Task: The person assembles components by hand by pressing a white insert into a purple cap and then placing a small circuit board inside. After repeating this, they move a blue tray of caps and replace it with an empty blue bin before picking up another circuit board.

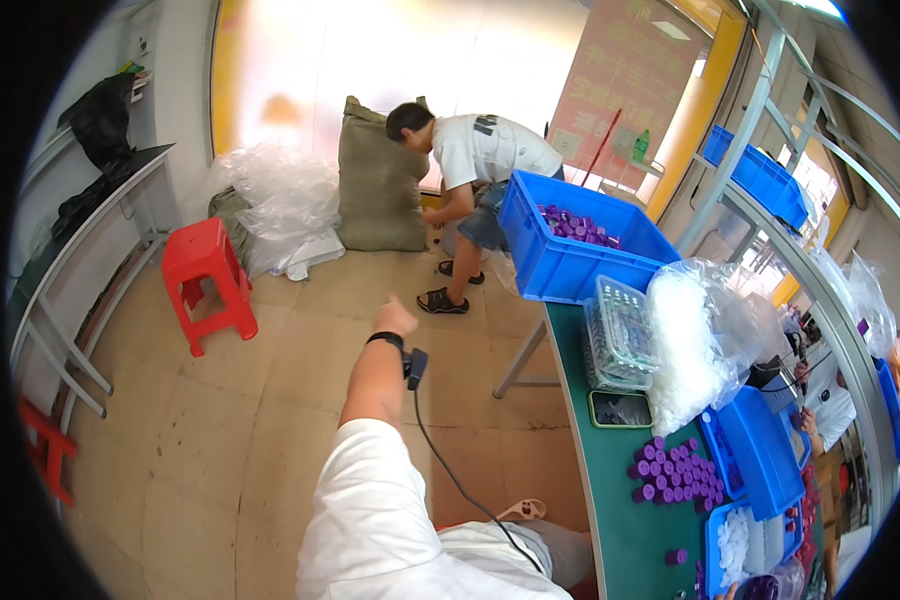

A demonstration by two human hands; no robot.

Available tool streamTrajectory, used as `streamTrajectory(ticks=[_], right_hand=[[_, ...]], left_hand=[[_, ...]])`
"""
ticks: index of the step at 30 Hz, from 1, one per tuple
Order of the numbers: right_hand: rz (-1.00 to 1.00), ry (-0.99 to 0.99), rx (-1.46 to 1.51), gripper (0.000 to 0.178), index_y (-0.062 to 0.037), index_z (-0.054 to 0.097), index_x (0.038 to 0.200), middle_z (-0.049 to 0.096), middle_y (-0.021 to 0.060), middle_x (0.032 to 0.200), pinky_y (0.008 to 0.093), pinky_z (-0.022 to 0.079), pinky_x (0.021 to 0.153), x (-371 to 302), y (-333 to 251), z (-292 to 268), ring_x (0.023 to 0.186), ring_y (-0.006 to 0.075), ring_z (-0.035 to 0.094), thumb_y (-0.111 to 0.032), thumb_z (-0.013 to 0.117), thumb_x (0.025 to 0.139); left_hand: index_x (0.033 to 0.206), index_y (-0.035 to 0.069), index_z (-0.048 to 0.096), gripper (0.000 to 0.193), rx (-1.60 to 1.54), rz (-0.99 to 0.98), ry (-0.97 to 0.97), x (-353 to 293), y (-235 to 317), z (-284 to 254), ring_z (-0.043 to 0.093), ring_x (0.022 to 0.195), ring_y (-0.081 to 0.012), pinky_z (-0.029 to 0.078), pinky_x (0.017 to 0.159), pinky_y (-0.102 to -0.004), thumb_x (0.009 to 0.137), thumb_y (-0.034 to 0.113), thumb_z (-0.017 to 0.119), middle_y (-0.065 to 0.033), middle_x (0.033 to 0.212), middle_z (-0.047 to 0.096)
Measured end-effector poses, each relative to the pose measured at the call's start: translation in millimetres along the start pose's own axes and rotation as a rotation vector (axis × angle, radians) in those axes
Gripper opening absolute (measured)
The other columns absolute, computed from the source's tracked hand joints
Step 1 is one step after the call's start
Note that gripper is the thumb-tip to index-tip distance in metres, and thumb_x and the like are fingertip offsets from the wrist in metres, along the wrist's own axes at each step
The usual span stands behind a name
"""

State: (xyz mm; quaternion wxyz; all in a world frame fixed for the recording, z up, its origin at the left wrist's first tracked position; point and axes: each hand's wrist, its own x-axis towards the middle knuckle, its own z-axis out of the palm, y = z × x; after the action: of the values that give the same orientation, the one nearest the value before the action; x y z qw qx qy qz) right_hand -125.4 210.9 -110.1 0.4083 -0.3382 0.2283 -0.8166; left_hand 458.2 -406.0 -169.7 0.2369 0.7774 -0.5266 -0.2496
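Extending left hand [397, 318], co-worker [495, 145] beside sack [380, 185]

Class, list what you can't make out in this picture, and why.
Head view:
Left hand: its back hides whether it holds anything.
Olive sack: cloth hides its contents.
High blue crate: its walls hide the inside.
Far-left red stool: cut off by the dark rim.

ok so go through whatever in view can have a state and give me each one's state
Left hand, stretched out, nothing visible in it
Wrist device, strapped on
Red stool, upright
Olive sack, standing, bulging
Co-worker, bent over beside the sack
Blue crate, open, purple caps inside
Phone, lying flat, screen dark
White-filled bag, bulging
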Motion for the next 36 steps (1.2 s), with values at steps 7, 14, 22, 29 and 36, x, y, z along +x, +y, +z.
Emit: streamTrajectory(ticks=[7, 14, 22, 29, 36], right_hand=[[0.007, 0.005, 0.007, 0.067, 0.0055, 0.023, 0.137, 0.053, 0.0187, 0.11, 0.0301, 0.034, 0.049, -3.9, -1.7, 5.2, 0.056, 0.0186, 0.04, -0.039, 0.045, 0.092], [0.026, 0.003, 0.038, 0.068, 0.0057, 0.023, 0.137, 0.051, 0.02, 0.113, 0.031, 0.035, 0.05, -3.4, 4.0, 9.5, 0.057, 0.0197, 0.04, -0.039, 0.045, 0.092], [0.111, -0.104, 0.058, 0.06, 0.0072, 0.036, 0.129, 0.055, 0.0192, 0.106, 0.0292, 0.038, 0.056, 1.7, -0.8, 40.7, 0.066, 0.0181, 0.046, -0.032, 0.054, 0.088], [-0.139, 0.157, 0.091, 0.064, 0.0006, 0.027, 0.138, 0.057, 0.0213, 0.106, 0.0259, 0.031, 0.041, -17.9, 5.2, 23.4, 0.044, 0.0132, 0.036, -0.045, 0.033, 0.093], [-0.212, 0.154, 0.096, 0.063, 0.0071, 0.032, 0.132, 0.057, 0.0177, 0.096, 0.0248, 0.036, 0.045, 1.4, 11.2, 40.5, 0.046, 0.0102, 0.039, -0.039, 0.042, 0.091]], left_hand=[[0.137, -0.007, 0.017, 0.08, -0.111, -0.338, 0.343, 15.1, -117.0, -48.4, 0.059, 0.1, -0.0363, 0.047, 0.085, -0.0414, 0.076, 0.021, 0.061, -0.0264, 0.104, 0.06], [0.138, -0.007, 0.012, 0.081, -0.058, -0.379, 0.421, -11.1, -167.4, -65.1, 0.058, 0.098, -0.0383, 0.047, 0.084, -0.0435, 0.079, 0.023, 0.059, -0.028, 0.105, 0.059], [0.124, -0.002, 0.046, 0.046, -0.191, 0.291, 0.484, -78.7, -84.4, -18.9, 0.062, 0.077, -0.0312, 0.049, 0.066, -0.038, 0.081, 0.011, 0.057, -0.0175, 0.086, 0.063], [0.101, -0.002, 0.057, 0.027, -0.886, 1.562, 0.277, -277.2, 130.3, -51.1, 0.052, 0.07, -0.0231, 0.045, 0.064, -0.0355, 0.073, -0.003, 0.057, -0.0094, 0.084, 0.054], [0.113, 0.003, 0.056, 0.045, -2.07, 2.419, -0.09, -436.0, 245.0, -96.5, 0.044, 0.108, -0.0239, 0.042, 0.082, -0.0328, 0.081, 0.033, 0.062, -0.0115, 0.115, 0.051]])
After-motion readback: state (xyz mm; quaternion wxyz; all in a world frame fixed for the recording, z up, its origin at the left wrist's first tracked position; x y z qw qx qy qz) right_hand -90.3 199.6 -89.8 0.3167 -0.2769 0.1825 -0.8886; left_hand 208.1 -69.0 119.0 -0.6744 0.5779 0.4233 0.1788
